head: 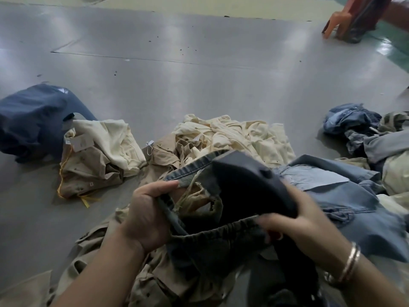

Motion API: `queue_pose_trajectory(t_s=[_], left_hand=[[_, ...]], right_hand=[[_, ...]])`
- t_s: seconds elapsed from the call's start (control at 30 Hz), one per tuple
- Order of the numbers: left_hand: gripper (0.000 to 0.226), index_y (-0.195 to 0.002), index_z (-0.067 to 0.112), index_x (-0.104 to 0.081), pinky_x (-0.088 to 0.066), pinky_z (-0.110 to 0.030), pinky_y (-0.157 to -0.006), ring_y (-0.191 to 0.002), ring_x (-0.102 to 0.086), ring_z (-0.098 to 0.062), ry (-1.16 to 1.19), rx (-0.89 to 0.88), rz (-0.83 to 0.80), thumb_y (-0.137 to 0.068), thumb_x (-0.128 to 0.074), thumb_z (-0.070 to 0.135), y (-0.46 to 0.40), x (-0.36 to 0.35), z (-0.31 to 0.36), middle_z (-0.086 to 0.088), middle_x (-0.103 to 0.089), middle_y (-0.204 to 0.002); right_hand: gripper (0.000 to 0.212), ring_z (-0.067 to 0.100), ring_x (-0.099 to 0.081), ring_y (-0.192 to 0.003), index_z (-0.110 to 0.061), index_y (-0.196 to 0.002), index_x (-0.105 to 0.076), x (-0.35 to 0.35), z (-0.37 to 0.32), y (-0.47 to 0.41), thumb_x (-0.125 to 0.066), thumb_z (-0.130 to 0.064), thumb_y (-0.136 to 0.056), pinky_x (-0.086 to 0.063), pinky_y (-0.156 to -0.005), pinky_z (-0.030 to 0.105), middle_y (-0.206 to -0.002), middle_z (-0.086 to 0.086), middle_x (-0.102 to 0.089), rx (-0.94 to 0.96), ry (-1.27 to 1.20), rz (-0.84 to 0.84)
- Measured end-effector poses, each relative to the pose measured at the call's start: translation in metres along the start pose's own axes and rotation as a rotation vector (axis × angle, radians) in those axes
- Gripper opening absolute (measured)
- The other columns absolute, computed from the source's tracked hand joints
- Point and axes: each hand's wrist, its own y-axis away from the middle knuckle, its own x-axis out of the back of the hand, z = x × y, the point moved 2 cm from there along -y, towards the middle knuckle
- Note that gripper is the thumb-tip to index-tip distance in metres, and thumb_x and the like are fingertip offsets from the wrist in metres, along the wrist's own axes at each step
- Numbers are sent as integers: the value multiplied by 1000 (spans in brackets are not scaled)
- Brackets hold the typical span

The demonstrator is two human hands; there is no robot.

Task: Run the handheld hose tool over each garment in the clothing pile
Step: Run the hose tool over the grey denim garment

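Observation:
My left hand (148,214) grips the waistband of a blue denim garment (212,242), with beige drawstrings hanging beside my fingers. My right hand (294,220) holds a dark grey handheld tool head (247,182) pressed into the same garment's waist opening; the hand's fingers also touch the elastic band. A dark hose (294,269) runs down from the tool under my right wrist. Around them lies the clothing pile: cream garments (239,135), tan garments (168,156) and light blue denim (345,196).
A folded tan and cream stack (97,158) and a navy garment (33,120) lie at the left on the grey floor (177,63). More denim and grey clothes (363,129) sit at the right. An orange plastic stool (338,21) and a person's dark clothing stand at the far right.

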Motion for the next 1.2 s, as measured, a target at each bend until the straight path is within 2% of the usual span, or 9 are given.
queue_pose_trajectory(t_s=[0.27,0.4,0.5,0.6,0.67,0.77,0.9,1.07,1.2], left_hand=[[29,-80,0,-67,-58,-44,-58,-65,-70,-32,58,-103,251,-70,-49,20,-3,3,8,-18,-70,-76],[34,-94,6,-63,-58,-47,-73,-82,-67,-33,75,-121,243,-66,-57,25,-1,5,9,-16,-66,-92],[26,-70,9,-72,-59,-45,-65,-73,-70,-30,50,-176,224,-50,-69,25,-2,3,9,-14,-70,-80],[18,-77,11,-73,-59,-40,-67,-73,-70,-29,7,-199,296,-66,-63,22,-6,9,15,-12,-71,-81],[20,-81,13,-73,-58,-34,-64,-74,-68,-29,-243,-210,490,-84,-53,17,-12,22,19,-12,-72,-82],[40,-125,7,-54,-43,-41,-100,-115,-52,-34,-1146,-335,913,-86,-64,6,-17,36,20,-20,-55,-125],[32,-114,10,-61,-43,-33,-96,-106,-55,-22,-1659,-833,395,-83,-64,17,-13,-3,-19,-6,-59,-112],[15,-95,28,-41,-37,-35,-72,-89,-56,-32,-1982,-405,-238,-84,-51,33,-7,-26,-69,-7,-63,-90],[15,-80,29,-38,-42,-33,-58,-65,-54,-17,-1745,-380,-239,-76,-44,41,3,-18,-65,3,-55,-67]], right_hand=[[17,15,-59,-46,-4,-87,-58,32,16,-19,-66,5,-75,-48,-44,23,-55,1,-61,9,-344,573],[16,15,-59,-45,-3,-90,-56,33,39,-23,-60,6,-78,-48,-41,24,-56,6,-60,-193,-510,477],[24,11,-59,-48,-10,-91,-58,18,48,-28,-59,11,-79,-48,-44,22,-58,1,-62,-205,-418,391],[28,10,-57,-48,-8,-92,-57,14,44,-31,-67,7,-70,-45,-44,21,-56,-1,-61,-172,-325,370],[24,14,-49,-43,2,-83,-52,21,35,-30,-61,-1,-61,-41,-42,20,-51,10,-51,-116,-410,400],[13,17,-46,-50,1,-71,-48,31,22,-25,-53,-7,-61,-42,-49,20,-56,12,-43,-6,-566,366],[10,17,-47,-54,0,-66,-50,22,17,-21,-53,-10,-65,-45,-54,20,-56,13,-46,56,-566,323],[6,18,-45,-54,-5,-59,-55,24,18,-23,-52,-5,-64,-43,-56,22,-54,9,-49,166,-604,385],[11,18,-44,-58,-11,-52,-53,36,23,-18,-50,-7,-62,-39,-62,25,-52,5,-47,177,-625,449]])
